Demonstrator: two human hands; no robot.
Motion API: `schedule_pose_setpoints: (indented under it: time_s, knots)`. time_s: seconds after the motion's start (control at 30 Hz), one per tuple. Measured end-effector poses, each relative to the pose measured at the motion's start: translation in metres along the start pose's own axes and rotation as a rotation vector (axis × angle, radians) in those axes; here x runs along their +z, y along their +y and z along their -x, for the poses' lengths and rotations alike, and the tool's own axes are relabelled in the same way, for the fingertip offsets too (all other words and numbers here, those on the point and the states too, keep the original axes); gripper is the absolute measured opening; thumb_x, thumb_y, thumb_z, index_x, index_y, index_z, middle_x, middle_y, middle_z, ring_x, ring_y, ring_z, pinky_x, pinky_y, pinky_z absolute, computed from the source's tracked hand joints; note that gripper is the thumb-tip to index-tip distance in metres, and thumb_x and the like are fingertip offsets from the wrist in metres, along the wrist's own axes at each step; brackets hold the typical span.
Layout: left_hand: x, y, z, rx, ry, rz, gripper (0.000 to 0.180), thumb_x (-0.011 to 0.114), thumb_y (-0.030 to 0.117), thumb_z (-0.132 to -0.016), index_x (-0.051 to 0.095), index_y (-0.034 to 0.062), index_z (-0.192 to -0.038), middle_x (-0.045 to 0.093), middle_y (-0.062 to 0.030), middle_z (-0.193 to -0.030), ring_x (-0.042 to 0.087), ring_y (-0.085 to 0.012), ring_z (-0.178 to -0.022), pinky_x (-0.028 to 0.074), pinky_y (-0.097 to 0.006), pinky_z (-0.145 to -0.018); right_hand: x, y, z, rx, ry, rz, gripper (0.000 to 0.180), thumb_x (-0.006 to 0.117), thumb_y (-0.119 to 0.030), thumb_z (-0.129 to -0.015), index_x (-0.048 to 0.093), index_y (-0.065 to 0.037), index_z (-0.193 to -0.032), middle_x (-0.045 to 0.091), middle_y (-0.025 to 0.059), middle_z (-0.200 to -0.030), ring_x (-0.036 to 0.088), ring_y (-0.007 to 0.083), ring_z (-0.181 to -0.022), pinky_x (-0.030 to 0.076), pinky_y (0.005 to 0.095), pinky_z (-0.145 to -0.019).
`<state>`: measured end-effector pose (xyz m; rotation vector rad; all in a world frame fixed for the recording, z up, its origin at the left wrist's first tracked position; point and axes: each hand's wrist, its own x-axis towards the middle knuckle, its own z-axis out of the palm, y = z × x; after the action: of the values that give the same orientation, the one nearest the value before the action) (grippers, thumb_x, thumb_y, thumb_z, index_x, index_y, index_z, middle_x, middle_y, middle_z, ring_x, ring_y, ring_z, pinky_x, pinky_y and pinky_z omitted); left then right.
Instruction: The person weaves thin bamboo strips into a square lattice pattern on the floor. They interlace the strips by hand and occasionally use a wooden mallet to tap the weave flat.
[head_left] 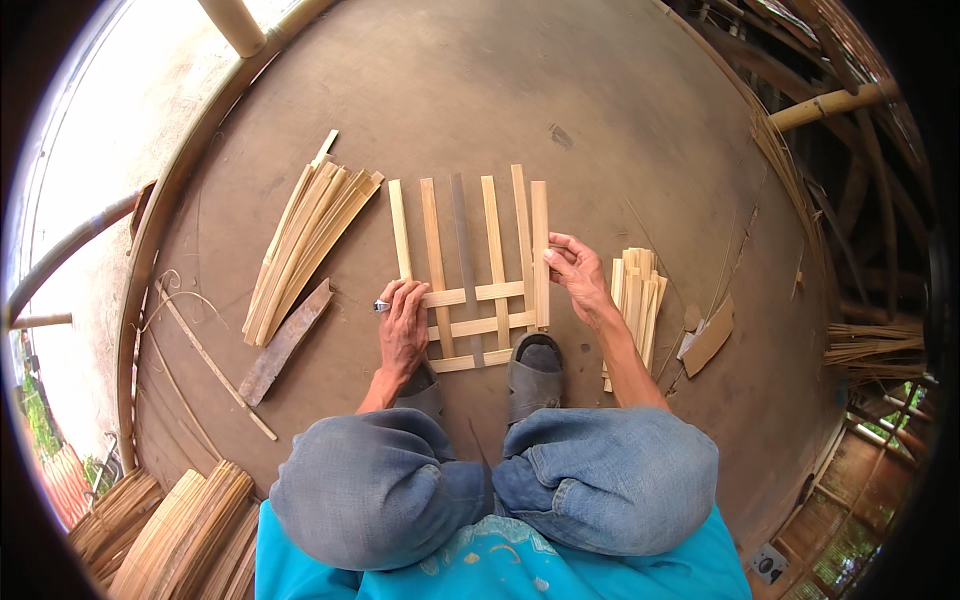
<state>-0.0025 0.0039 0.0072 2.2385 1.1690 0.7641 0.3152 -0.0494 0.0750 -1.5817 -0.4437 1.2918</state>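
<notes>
In front of my feet lies an open weave of flat bamboo strips, several upright ones crossed by three shorter crosswise ones; one upright strip is dark grey. My left hand wears a ring and presses down on the weave's left side, fingers together over the strip ends, which it partly hides. At the right side, my right hand pinches the edge of a wider pale bamboo strip between thumb and fingers. That strip stands parallel to the other uprights, close beside the outermost one. My right sandal touches the weave's near edge.
A fanned pile of long bamboo strips lies left, beside a dark curved slat. Shorter strips sit right, near a brown flat scrap. More bundles fill the lower left. A thin stick lies on the floor.
</notes>
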Motion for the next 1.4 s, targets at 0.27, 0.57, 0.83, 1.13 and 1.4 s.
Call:
schedule_pose_setpoints:
  time_s: [0.27,0.57,0.83,1.13,1.4]
  knots:
    - [-0.012,0.001,-0.088,-0.138,-0.016,0.100,0.028,0.063,0.010,-0.104,0.065,0.0026,-0.131,0.069,-0.0184,-0.127,0.066,-0.0398,-0.118,0.051,-0.048,-0.106,0.058,-0.003,-0.062,-0.226,-0.099,0.359,0.032,0.069,-0.009,-0.097,0.066,-0.005,-0.129,0.076,0.0085,-0.102,0.072,0.0139,-0.091,0.057,0.0317,-0.085]
    - [-0.002,-0.034,-0.181,-0.098,-0.156,-0.014,0.038,0.063,0.013,-0.100,0.065,0.0011,-0.136,0.062,-0.0223,-0.134,0.067,-0.0426,-0.115,0.054,-0.049,-0.098,0.104,0.007,-0.097,-0.298,0.018,0.589,0.027,0.071,-0.007,-0.095,0.069,-0.009,-0.123,0.077,0.0139,-0.097,0.074,0.0236,-0.086,0.058,0.0389,-0.077]
    - [0.007,-0.035,-0.187,-0.220,-0.302,-0.038,0.047,0.054,0.002,-0.097,0.065,0.0135,-0.141,0.055,-0.0188,-0.139,0.065,-0.0398,-0.121,0.054,-0.050,-0.103,0.101,0.024,-0.104,-0.343,0.062,0.617,0.026,0.069,-0.006,-0.095,0.071,-0.008,-0.122,0.071,0.0137,-0.097,0.071,0.0250,-0.085,0.057,0.0410,-0.076]
    - [-0.001,-0.048,-0.188,-0.249,-0.185,0.153,0.056,0.047,-0.009,-0.089,0.074,0.0201,-0.128,0.049,-0.0206,-0.132,0.058,-0.0371,-0.121,0.053,-0.045,-0.100,0.109,0.014,-0.097,-0.299,-0.017,0.539,0.028,0.065,-0.003,-0.095,0.072,-0.011,-0.122,0.069,0.0123,-0.098,0.069,0.0246,-0.091,0.057,0.0417,-0.082]
    - [-0.018,-0.056,-0.200,-0.170,-0.268,0.114,0.066,0.047,-0.012,-0.084,0.077,0.0247,-0.129,0.050,-0.0180,-0.124,0.054,-0.0341,-0.121,0.051,-0.043,-0.099,0.111,0.021,-0.100,-0.558,-0.083,0.714,0.029,0.066,-0.002,-0.097,0.079,-0.015,-0.119,0.052,0.0134,-0.127,0.062,0.0313,-0.113,0.055,0.0467,-0.100]
